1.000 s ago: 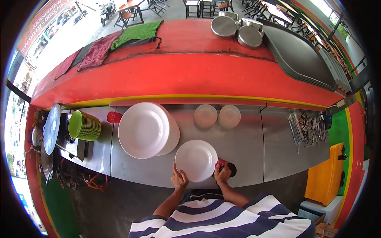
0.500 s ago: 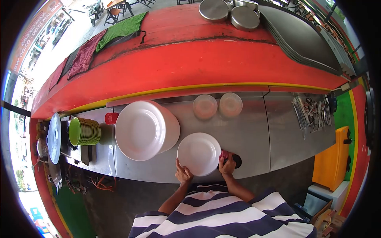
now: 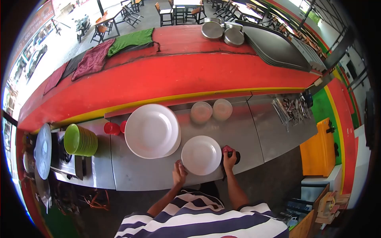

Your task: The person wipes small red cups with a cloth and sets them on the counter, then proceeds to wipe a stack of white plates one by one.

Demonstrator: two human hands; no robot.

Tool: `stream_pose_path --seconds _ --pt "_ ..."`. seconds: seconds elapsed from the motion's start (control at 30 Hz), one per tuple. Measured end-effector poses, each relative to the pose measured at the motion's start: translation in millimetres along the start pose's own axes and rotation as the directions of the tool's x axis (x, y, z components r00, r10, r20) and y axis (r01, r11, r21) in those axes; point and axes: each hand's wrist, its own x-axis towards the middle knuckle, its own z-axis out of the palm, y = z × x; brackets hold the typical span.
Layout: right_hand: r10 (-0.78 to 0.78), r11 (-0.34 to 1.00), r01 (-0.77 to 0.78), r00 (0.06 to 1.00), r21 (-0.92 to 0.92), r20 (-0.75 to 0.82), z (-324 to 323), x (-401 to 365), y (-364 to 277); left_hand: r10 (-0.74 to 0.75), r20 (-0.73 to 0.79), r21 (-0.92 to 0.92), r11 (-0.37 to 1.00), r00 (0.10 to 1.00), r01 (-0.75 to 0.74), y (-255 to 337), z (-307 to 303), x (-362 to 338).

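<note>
A single white plate (image 3: 201,155) lies in front of me on the steel counter. My left hand (image 3: 179,173) is at its lower left rim, fingers curled against the edge. On the plate's other side, my right hand (image 3: 229,161) is closed around a bunched reddish cloth (image 3: 226,149), close to the rim. Just right of that hand sits a small black object (image 3: 237,157), partly hidden. Left of the single plate stands a tall stack of white plates (image 3: 152,131). Beyond it are two round translucent tubs (image 3: 201,112).
Green bowls (image 3: 80,140) are stacked on the left, beside a stove (image 3: 68,170) and a large round lid (image 3: 43,151). Red cups (image 3: 112,128) stand by the plate stack. Cutlery (image 3: 291,108) lies far right. A red ledge (image 3: 170,71) runs behind, bearing cloths, pots and trays (image 3: 274,45).
The camera view has shifted, bringing more of the seating area into sight. My left hand's fingers are more curled at the plate's rim. My right hand still holds the cloth.
</note>
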Motion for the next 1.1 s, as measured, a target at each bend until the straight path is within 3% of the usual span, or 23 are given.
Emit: stream_pose_path --seconds 0.03,0.07,0.17,0.3,0.33,0.43,0.5,0.53,0.6,0.8,0.9,1.0,1.1 --pt "0.047 0.985 -0.041 0.998 0.166 -0.037 -1 -10 -1 -0.037 0.079 -0.117 0.992 0.996 0.046 -10 -23 0" --pt "0.173 0.94 -0.152 0.984 0.307 -0.045 -8 -16 -11 -0.087 -0.035 -0.176 0.981 0.996 0.079 -12 -41 2" --pt "0.164 0.951 -0.103 0.967 0.291 -0.194 -19 -32 -50 -0.152 -0.307 -0.343 0.938 0.939 0.04 -30 -93 27" --pt "0.115 0.892 -0.088 0.993 0.444 -0.034 -27 -62 -149 -0.078 -0.403 -0.435 0.893 0.912 -0.115 24 -166 59" --pt "0.163 0.894 -0.162 0.986 0.418 0.034 -27 -67 -162 -0.056 -0.415 -0.442 0.885 0.908 -0.147 46 -178 67" --pt "0.167 0.803 -0.2 0.98 0.561 0.109 -12 -78 -210 0.042 -0.381 -0.514 0.821 0.924 -0.249 103 -191 89" --pt "0.201 0.72 -0.282 0.959 0.634 0.198 2 -84 -229 0.164 -0.284 -0.46 0.841 0.945 -0.284 150 -190 91" --pt "0.19 0.751 -0.293 0.954 0.592 0.23 8 -85 -241 0.22 -0.229 -0.433 0.849 0.948 -0.302 162 -188 87" --pt "0.161 0.785 -0.282 0.953 0.551 0.257 26 -92 -259 0.2 -0.219 -0.451 0.847 0.955 -0.281 143 -176 94" --pt "0.193 0.649 -0.449 0.879 0.615 0.437 56 -128 -271 0.194 -0.207 -0.517 0.81 0.959 -0.275 154 -182 96" --pt "0.278 0.487 -0.562 0.825 0.668 0.492 56 -142 -267 0.235 -0.228 -0.486 0.814 0.945 -0.319 157 -195 93" --pt "0.201 0.065 -0.731 0.676 0.679 0.709 41 -142 -259 0.281 -0.266 -0.43 0.821 0.922 -0.375 157 -212 94" --pt "0.279 -0.026 -0.69 0.69 0.724 0.668 18 -134 -294 0.315 -0.331 -0.377 0.82 0.889 -0.431 176 -230 91"
